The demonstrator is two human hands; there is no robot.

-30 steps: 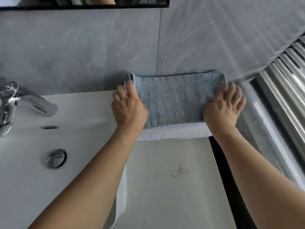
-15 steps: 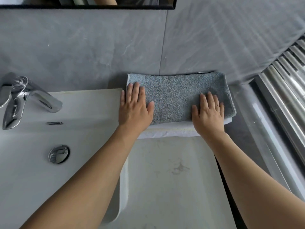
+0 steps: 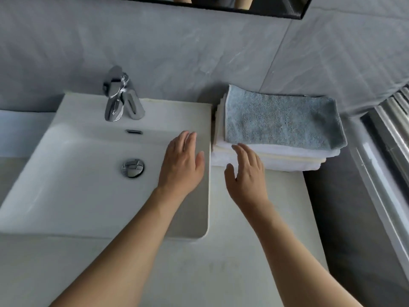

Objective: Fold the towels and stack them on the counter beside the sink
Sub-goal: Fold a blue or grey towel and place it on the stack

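Behind, grey tiled wall [image 3: 155,52] backs pale counter [image 3: 254,218].

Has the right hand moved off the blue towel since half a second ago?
Yes. The right hand has pulled back toward the person, off the blue towel, and now hovers open by the front edge of the stack, near the sink.

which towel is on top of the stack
The blue towel. It lies folded on top; the towels under it are white or cream.

One blue towel [image 3: 281,122], several white towels [image 3: 287,155], two hands.
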